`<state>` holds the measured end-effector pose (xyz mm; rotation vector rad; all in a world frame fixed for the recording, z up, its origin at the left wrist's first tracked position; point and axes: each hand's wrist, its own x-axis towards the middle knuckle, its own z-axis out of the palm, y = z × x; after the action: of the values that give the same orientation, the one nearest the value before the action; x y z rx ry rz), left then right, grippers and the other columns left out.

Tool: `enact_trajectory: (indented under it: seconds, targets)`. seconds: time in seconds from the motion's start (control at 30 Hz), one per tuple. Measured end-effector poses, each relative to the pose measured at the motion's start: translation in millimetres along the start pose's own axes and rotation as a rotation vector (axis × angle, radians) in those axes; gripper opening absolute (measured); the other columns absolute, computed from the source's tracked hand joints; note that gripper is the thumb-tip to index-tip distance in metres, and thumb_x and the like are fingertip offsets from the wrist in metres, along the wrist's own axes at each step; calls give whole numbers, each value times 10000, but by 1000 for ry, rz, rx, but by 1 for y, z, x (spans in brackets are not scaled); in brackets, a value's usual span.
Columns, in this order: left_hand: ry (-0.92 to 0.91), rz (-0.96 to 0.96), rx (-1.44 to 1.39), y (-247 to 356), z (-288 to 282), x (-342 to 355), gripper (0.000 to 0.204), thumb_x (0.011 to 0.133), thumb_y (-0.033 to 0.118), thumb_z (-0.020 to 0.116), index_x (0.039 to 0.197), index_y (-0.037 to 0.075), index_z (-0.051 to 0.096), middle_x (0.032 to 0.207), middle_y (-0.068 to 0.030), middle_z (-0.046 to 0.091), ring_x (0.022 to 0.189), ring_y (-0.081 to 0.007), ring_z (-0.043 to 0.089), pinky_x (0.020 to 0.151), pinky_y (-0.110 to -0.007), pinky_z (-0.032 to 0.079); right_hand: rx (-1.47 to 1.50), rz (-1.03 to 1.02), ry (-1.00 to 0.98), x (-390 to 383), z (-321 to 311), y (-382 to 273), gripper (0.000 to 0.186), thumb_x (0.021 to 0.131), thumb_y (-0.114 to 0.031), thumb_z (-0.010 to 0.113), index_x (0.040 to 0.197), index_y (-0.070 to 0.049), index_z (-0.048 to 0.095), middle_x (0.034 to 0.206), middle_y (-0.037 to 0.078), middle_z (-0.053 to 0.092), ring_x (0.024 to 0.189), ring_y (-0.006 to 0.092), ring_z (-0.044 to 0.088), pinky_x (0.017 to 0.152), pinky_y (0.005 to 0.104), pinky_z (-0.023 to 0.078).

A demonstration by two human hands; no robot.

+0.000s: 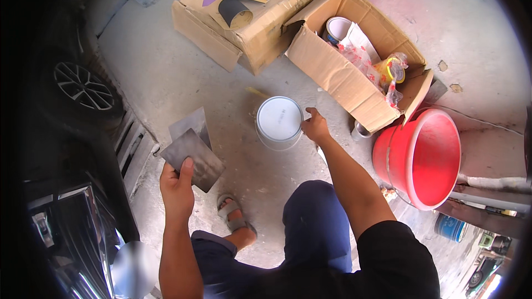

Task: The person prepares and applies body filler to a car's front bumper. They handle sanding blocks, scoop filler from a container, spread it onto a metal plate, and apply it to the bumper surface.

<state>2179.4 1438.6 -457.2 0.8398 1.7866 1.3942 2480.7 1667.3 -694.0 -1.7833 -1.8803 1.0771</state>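
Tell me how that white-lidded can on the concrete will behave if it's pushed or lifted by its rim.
The can looks squat with a flat base, so it would probably slide rather than tip. The right hand touches its rim. The lid seems seated, so spilling looks unlikely. Its weight can't be judged; contents are hidden.

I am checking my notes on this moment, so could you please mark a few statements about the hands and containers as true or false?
1. The left hand holds flat grey metal scraper plates. True.
2. The right hand touches the round white-lidded tin can. True.
3. The red plastic bucket lies upside down. False: it sits open side up.
4. The tin can stands inside the open brown cardboard box. False: it stands on the concrete floor.
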Motion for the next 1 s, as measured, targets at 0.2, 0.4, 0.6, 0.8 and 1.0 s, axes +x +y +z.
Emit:
enact_trajectory:
  seconds: [0.2, 0.4, 0.6, 0.8, 1.0]
  targets:
    - [-31, 35, 29, -3, 2, 0, 206, 954, 133, 569, 1099, -12, 591, 979, -22, 626, 883, -79, 534, 804, -235, 422, 169, 222, -60, -14, -23, -57, 630, 719, -158, 647, 1287, 38, 457, 988, 250, 668, 917, 394, 654, 824, 395, 526]
    - [-45, 80, 36, -4, 9, 5, 201, 953, 122, 566, 1099, -13, 595, 1002, -32, 632, 909, -88, 542, 831, -237, 422, -40, -89, 75, -69, -87, -106, 643, 745, -104, 631, 1338, 8, 408, 883, 238, 658, 797, 375, 661, 762, 420, 521]
    - [-56, 65, 3, -6, 16, 11, 217, 953, 129, 566, 1116, -12, 588, 1005, -29, 630, 903, -87, 541, 821, -241, 425, -537, 36, 169, -136, -158, -37, 629, 784, -101, 558, 1382, -112, 362, 1101, 262, 596, 896, 421, 637, 779, 498, 518]
    - [-157, -114, -207, -7, 33, 18, 223, 954, 133, 567, 1137, 7, 585, 1024, -25, 633, 899, -83, 556, 798, -250, 445, -875, -51, -15, -180, -114, 127, 474, 836, -108, 528, 1302, -105, 441, 1046, 184, 596, 866, 374, 640, 752, 492, 538]
    - [-245, -228, -521, -14, 47, 15, 199, 932, 111, 601, 1116, 36, 579, 1045, -38, 635, 920, -110, 594, 797, -273, 482, -517, -45, -37, -185, -92, 115, 332, 861, -137, 545, 1179, -41, 559, 1023, 224, 645, 916, 361, 648, 779, 457, 525]
